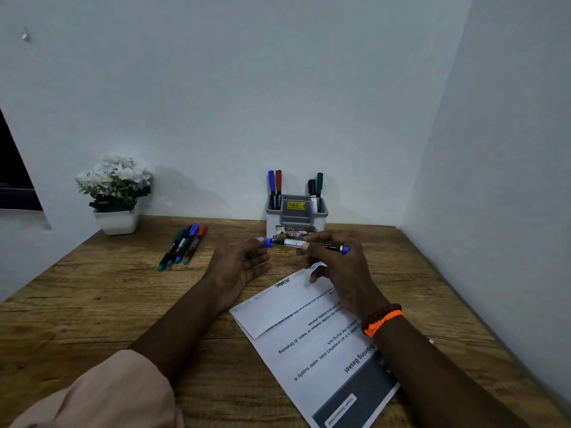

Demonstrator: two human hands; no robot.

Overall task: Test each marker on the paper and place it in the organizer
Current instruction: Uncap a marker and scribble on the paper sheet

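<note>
Your right hand (336,261) grips the blue marker (312,244); your left hand (244,264), just beside, pinches its blue cap (266,242).

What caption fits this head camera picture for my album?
Left hand holds the blue cap, right hand holds the marker above the paper.

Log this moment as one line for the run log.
left hand: pinches blue cap | right hand: holds marker | organizer: four markers | paper: scribbles
</note>
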